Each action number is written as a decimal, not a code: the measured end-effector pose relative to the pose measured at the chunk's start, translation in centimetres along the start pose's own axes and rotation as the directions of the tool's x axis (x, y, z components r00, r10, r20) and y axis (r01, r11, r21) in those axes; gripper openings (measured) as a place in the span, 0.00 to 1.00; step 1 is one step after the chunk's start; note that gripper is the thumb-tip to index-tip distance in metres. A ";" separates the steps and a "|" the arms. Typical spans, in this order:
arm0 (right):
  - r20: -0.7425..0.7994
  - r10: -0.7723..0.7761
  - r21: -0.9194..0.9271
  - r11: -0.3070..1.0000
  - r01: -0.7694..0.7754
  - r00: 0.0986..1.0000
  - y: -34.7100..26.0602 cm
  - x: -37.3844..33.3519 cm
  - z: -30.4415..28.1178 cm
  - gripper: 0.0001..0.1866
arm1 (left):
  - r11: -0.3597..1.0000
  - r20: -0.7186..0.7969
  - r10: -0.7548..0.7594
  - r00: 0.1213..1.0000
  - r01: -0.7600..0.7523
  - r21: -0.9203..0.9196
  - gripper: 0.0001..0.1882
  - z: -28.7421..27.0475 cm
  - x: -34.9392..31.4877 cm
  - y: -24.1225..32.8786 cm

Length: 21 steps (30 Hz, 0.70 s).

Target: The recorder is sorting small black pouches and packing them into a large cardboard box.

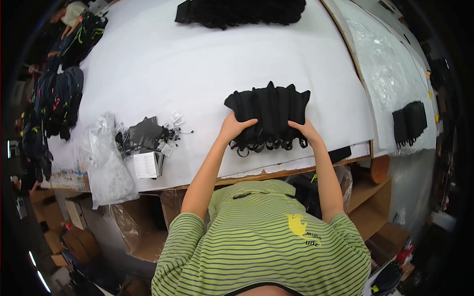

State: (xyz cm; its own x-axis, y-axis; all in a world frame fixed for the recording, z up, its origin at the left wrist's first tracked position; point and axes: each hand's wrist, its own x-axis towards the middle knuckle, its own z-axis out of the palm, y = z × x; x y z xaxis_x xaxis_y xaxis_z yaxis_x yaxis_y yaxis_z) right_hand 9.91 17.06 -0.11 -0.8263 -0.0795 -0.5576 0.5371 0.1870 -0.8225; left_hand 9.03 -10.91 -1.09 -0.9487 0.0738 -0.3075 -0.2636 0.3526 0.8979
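A row of black fabric pieces (269, 111), pressed side by side into one bundle, rests on the white table near its front edge. Small dark loops hang out along the bundle's near side, and its far side rises in several points. My left hand (237, 128) grips the left end, thumb laid over the top. At the other end, my right hand (304, 130) holds on in the same way, its thumb pointing inward. The fingers of both hands are largely hidden behind the fabric.
Dark cards and tags (146, 132), a stack of white-faced cards (146, 165) and a clear plastic bag (107, 158) lie left on the white table (197, 74). A larger black pile (242, 12) sits at the far edge. More black pieces (410, 122) lie right. Cardboard boxes (375, 204) stand below.
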 end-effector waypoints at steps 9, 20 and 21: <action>-0.027 -0.133 -0.013 0.991 0.133 0.991 0.3 -3.2 -0.4 0.29 | 0.993 -0.094 0.070 0.993 -0.078 -0.086 0.40 -4.6 -6.6 2.2; 0.251 -0.119 -0.402 0.890 0.215 0.961 -2.6 -15.3 23.5 0.42 | 0.937 -0.374 -0.258 0.891 0.137 -0.322 0.40 -18.2 -33.4 -7.3; 0.306 -0.114 -0.429 0.870 0.243 0.945 -2.9 -16.5 26.5 0.42 | 0.928 -0.409 -0.305 0.860 0.171 -0.332 0.40 -19.3 -35.8 -8.6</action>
State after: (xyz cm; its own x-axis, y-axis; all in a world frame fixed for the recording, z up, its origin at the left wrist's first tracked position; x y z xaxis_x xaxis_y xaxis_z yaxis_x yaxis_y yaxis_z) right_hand 26.52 -8.16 8.50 -0.7902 -0.3958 -0.4678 0.1934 0.5633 -0.8033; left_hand 41.92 -34.58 8.32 -0.8068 -0.4259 -0.4095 -0.4649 0.0299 0.8849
